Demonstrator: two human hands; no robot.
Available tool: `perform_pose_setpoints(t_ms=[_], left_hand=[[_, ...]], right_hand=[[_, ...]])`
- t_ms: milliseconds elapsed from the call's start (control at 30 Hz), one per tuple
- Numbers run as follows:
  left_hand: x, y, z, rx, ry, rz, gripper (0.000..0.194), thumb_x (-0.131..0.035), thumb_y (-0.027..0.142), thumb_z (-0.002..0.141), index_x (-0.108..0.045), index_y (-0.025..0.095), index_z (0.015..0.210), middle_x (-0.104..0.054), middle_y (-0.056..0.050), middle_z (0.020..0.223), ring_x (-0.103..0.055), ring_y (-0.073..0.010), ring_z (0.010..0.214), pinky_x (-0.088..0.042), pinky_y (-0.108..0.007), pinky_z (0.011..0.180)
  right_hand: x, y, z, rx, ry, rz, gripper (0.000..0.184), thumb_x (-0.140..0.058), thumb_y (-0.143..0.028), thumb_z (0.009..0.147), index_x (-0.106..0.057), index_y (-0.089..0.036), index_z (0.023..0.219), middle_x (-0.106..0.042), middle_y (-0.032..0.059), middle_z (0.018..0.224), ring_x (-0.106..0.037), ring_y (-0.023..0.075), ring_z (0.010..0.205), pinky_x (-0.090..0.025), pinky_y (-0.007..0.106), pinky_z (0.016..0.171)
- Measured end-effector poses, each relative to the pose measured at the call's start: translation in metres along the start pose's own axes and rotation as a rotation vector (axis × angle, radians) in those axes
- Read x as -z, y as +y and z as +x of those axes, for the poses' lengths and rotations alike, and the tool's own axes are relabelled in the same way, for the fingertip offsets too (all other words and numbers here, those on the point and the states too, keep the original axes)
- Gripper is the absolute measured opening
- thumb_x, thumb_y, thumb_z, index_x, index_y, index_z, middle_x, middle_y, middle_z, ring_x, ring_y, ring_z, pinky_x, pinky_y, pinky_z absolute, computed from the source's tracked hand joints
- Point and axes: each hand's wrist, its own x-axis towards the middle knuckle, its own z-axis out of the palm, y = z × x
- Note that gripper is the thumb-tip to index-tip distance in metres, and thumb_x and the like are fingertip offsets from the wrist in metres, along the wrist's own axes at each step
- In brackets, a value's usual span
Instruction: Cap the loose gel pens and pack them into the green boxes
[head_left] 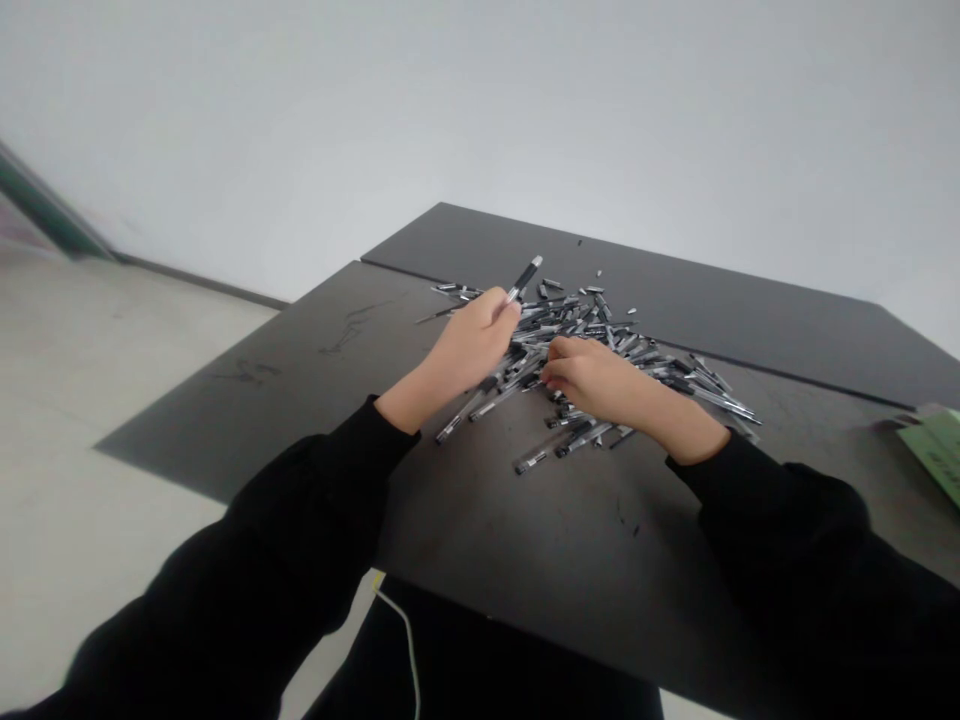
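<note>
The left hand (469, 340) was clenched around a single pen (526, 277), whose upper end projected past the thumb and forefinger. This hand sat at the left side of a loose heap of black-and-clear pens (592, 345). The right hand (604, 378) lay over the near side of the heap, with its fingertips (551, 372) curled down among the pens; whether they grasped anything could not be determined. The pens lay in random directions across the seam (637, 335) between two panels of the dark table (300, 370), with several lying beneath the hands. Both forearms wore black sleeves (225, 540). A green printed sheet (937, 450) lay at the table's right edge, well apart from the heap. A white cable (405, 630) ran below the table's near edge, above a pale floor (135, 400).
</note>
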Motion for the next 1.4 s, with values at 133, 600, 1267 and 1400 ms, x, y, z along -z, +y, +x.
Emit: perform_pose_setpoints(t_ms=[133,600,1267,1400], left_hand=[[-0.003,0.005,-0.006,-0.043,-0.198,-0.223,0.027,-0.036,0.026,0.105,-0.050,0.019,0.083,-0.043,0.004,0.066,-0.041,-0.0125,0.061,-0.033,-0.027,0.062],[-0.051,0.026,-0.056,-0.100,-0.835,-0.492,0.029,-0.038,0.037,0.105,-0.054,0.016,0.117,-0.050,0.002,0.079,-0.049,-0.0128,0.069,-0.042,-0.028,0.069],[-0.041,0.031,-0.057,-0.046,-0.859,-0.452,0.030,-0.036,0.041,0.105,-0.052,0.017,0.112,-0.048,0.001,0.081,-0.043,-0.0132,0.070,-0.037,-0.028,0.067],[-0.042,0.030,-0.056,-0.038,-0.865,-0.458,0.029,-0.037,0.041,0.104,-0.053,0.018,0.111,-0.047,0.002,0.080,-0.042,-0.0133,0.069,-0.037,-0.027,0.066]], right_hand=[[0.036,-0.002,-0.031,-0.210,0.314,0.260,0.014,-0.053,-0.017,0.092,-0.067,-0.020,0.089,-0.070,0.0074,0.086,-0.064,0.0223,0.082,-0.049,0.038,0.080],[0.054,-0.030,-0.111,-0.292,0.966,1.346,0.023,-0.069,-0.044,0.093,-0.052,-0.028,0.093,-0.074,-0.0012,0.085,-0.075,0.0176,0.086,-0.062,0.030,0.074],[0.053,-0.034,-0.113,-0.302,0.969,1.269,0.031,-0.067,-0.051,0.093,-0.047,-0.029,0.095,-0.072,-0.0012,0.083,-0.074,0.0189,0.085,-0.061,0.033,0.071],[0.057,-0.037,-0.114,-0.361,1.001,1.196,0.030,-0.063,-0.054,0.094,-0.046,-0.030,0.094,-0.071,-0.0013,0.083,-0.074,0.0194,0.086,-0.061,0.036,0.078]])
